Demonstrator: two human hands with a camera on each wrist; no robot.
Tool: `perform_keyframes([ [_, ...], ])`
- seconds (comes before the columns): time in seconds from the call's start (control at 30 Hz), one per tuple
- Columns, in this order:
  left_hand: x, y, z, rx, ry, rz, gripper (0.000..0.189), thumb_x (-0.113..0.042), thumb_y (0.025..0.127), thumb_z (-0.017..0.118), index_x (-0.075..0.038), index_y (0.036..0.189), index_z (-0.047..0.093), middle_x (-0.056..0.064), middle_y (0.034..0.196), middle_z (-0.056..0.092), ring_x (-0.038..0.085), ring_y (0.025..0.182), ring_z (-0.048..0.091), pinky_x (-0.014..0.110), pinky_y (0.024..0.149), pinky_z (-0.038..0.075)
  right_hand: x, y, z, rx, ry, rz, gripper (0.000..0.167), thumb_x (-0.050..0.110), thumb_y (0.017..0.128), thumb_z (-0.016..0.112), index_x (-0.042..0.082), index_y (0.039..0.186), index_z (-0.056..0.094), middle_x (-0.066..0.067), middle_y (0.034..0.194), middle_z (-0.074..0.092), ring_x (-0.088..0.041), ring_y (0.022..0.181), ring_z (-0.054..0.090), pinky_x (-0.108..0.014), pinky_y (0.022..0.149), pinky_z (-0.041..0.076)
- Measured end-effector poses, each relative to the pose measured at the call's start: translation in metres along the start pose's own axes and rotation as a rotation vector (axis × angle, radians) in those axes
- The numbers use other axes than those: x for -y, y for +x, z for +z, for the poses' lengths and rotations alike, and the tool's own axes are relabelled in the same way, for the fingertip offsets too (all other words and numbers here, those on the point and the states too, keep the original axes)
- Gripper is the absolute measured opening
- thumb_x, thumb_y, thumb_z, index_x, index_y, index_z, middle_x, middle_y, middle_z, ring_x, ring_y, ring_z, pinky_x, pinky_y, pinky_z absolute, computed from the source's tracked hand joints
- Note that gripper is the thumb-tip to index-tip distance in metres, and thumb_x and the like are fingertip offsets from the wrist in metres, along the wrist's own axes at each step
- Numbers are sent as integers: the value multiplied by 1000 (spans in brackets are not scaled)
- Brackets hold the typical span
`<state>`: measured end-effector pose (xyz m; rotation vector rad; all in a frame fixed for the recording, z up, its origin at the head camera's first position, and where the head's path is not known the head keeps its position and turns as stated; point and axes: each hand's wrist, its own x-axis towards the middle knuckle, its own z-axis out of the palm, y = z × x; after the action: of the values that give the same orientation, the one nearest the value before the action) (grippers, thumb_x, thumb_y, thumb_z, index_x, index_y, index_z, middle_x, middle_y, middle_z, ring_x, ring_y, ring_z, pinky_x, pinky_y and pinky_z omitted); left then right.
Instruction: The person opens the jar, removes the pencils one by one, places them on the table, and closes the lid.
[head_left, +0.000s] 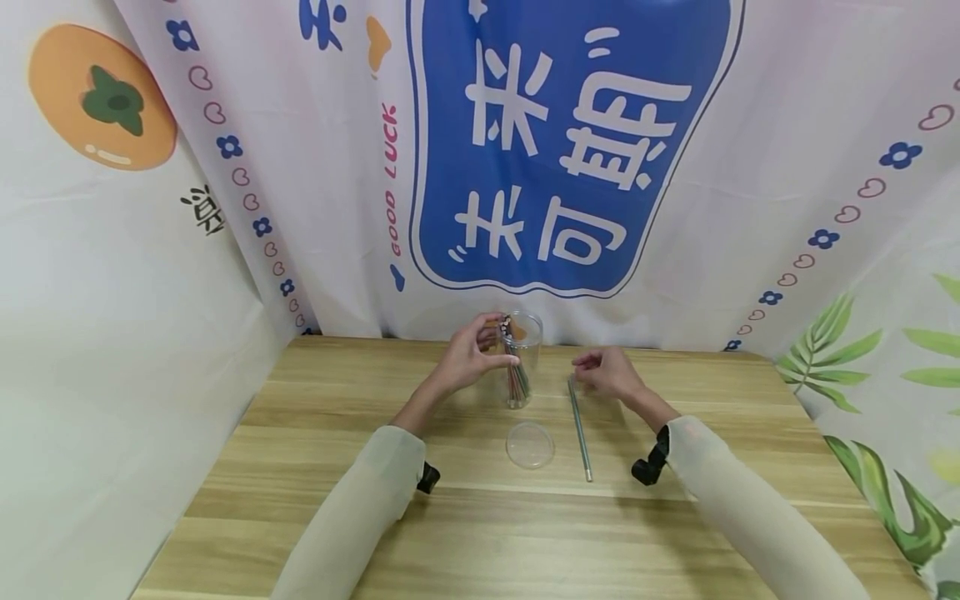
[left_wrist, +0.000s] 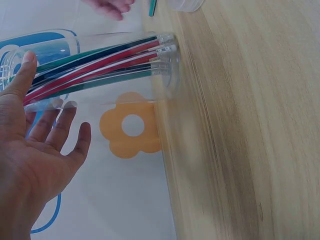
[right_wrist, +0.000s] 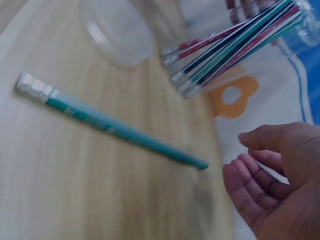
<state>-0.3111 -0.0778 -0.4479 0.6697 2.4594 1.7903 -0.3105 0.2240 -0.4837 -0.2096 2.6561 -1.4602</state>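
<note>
A clear plastic jar (head_left: pixel 533 354) stands upright near the back edge of the table, with several pencils (left_wrist: pixel 100 65) in red, green and dark colours leaning inside. My left hand (head_left: pixel 467 358) holds the jar near its mouth, thumb on the near side and fingers round the back. To the right lies a green pencil (right_wrist: pixel 120 129) with a silver ferrule end toward me. My right hand (head_left: pixel 609 373) is just past its far end, fingers loosely bent, with a gap to the pencil in the right wrist view and nothing held.
A round clear lid (head_left: pixel 529 446) lies flat on the wooden table (head_left: pixel 337 467), in front of the jar and left of the loose pencil. Close behind the table hangs a printed cloth (head_left: pixel 345 275). Both wrists carry small black camera mounts.
</note>
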Motion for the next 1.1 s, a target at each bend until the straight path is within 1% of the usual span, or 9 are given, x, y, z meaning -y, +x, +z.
perform_keyframes([
  [0.07,0,0,0,2,-5,0,80,-15,84,92,-9,152,50,15,144,64,36,136,60,50,116,48,6,0,-3,-6,47,-58,25,1,95,76,-10,117,73,-20,103,77,-33,90,75,-37,74,66],
  [0.1,0,0,0,3,-6,0,79,-15,85,92,-9,152,50,16,144,64,36,136,60,50,116,48,14,-2,-5,-10,58,-89,24,0,95,76,-11,116,73,-22,104,77,-37,92,75,-35,74,66],
  [0.2,0,0,0,3,-1,-2,79,-15,85,92,-9,152,50,16,143,65,35,136,61,48,116,49,29,-2,-9,-28,90,-178,21,-1,95,77,-9,114,74,-24,106,77,-34,94,75,-29,75,65],
  [0.33,1,0,0,0,7,-7,79,-16,84,92,-11,152,51,14,142,65,35,135,62,48,115,50,44,0,-11,-68,46,-289,18,1,94,79,-5,111,77,-21,105,78,-22,91,75,-18,74,60],
  [0.43,1,0,1,-1,7,-13,79,-16,84,92,-11,151,51,13,142,65,34,134,62,47,113,52,56,-1,-13,-79,25,-349,17,2,95,79,-3,111,77,-19,107,77,-26,95,74,-18,77,61],
  [0.67,1,1,1,3,-5,-9,78,-15,85,91,-10,152,50,17,143,65,36,134,62,51,114,50,88,-3,-19,-68,20,-394,21,7,97,78,-3,115,76,-19,111,76,-33,101,74,-19,83,61],
  [0.87,3,2,0,13,-29,11,78,-12,86,90,-9,152,49,23,146,62,39,135,61,57,116,46,113,-1,-19,-38,15,-433,23,7,98,77,-4,118,76,-20,112,76,-32,103,74,-33,90,64],
  [0.97,3,2,0,20,-36,22,78,-12,85,90,-8,152,49,24,146,61,38,135,61,57,116,46,123,2,-17,-19,-5,-457,23,6,98,77,-4,118,76,-19,111,77,-30,102,74,-40,92,64],
  [1.1,2,3,0,22,-36,32,79,-11,85,91,-8,151,49,25,145,62,37,134,62,54,116,48,132,6,-15,13,-47,-485,22,7,98,77,0,119,76,-16,111,78,-28,101,75,-43,91,64],
])
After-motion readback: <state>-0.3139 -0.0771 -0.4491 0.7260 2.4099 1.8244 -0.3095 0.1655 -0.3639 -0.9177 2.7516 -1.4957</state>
